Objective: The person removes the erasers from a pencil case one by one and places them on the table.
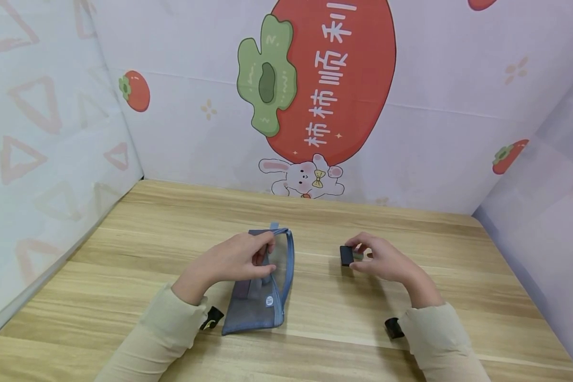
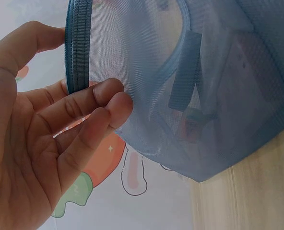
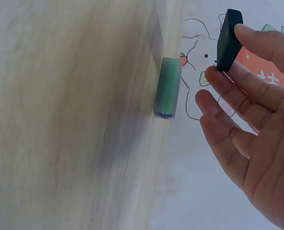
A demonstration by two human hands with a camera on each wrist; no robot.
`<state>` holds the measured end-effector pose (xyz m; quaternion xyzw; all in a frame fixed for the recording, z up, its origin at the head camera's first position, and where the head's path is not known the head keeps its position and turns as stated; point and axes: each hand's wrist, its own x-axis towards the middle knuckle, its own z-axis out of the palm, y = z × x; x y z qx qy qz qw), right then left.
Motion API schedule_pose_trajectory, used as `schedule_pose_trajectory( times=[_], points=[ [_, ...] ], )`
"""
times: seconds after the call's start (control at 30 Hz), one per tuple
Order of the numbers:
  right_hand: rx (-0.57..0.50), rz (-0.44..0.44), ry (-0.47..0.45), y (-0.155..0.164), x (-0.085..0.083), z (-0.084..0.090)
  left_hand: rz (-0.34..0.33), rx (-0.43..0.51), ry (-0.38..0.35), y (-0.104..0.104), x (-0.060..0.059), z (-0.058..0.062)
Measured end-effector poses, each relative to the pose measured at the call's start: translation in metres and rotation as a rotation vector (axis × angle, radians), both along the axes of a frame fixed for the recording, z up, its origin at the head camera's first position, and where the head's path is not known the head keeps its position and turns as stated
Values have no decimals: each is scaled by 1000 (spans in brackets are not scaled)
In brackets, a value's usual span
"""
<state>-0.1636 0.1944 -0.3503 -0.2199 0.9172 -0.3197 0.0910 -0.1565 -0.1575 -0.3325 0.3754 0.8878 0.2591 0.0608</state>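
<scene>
Two hands work over one wooden table (image 1: 410, 297): the left hand (image 1: 234, 261) on one blue mesh pouch (image 1: 260, 305), the right hand (image 1: 387, 261) on one small black block (image 1: 346, 255). One pale green eraser-like piece (image 3: 167, 87) also shows in the right wrist view, lying on the table just beside the block.

The pouch lies flat near the table's middle, its long axis running from the near edge away toward the back wall, open mouth at the far end. The left hand pinches the mouth's blue rim (image 2: 78, 45), thumb on one side and curled fingers (image 2: 108, 103) against the mesh.

The block stands on edge, right of the pouch and apart from it. The right hand, palm turned inward, nips it narrowly between thumb and fingertips (image 3: 257, 40), the other fingers loosely spread.
</scene>
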Motion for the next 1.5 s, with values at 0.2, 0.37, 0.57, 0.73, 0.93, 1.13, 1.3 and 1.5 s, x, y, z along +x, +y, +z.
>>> schedule_pose_trajectory(
  times=[0.2, 0.37, 0.57, 0.73, 0.93, 1.13, 1.3, 1.5],
  points=[
    [-3, -11, -5, 7, 1, 0, 2, -4, -4, 0, 1, 0],
    [-18, -14, 9, 10, 3, 1, 4, -2, -4, -1, 1, 0],
    [-20, -35, 15, 17, 5, 4, 2, 1, -5, -1, 2, 1],
    [-12, -55, 14, 22, 5, 4, 4, 1, -6, -1, 2, 1],
    [13, -69, 18, 30, 5, 3, 6, -5, -5, -1, 2, 0],
    [28, -70, 20, 39, 3, 2, -2, 2, 2, -1, 1, 0],
    [44, -77, 1, 45, 0, 1, -3, 6, -11, 0, 1, 0],
    [76, -81, -23, 49, -4, 0, -1, 5, -12, 0, 1, 1]
  ],
)
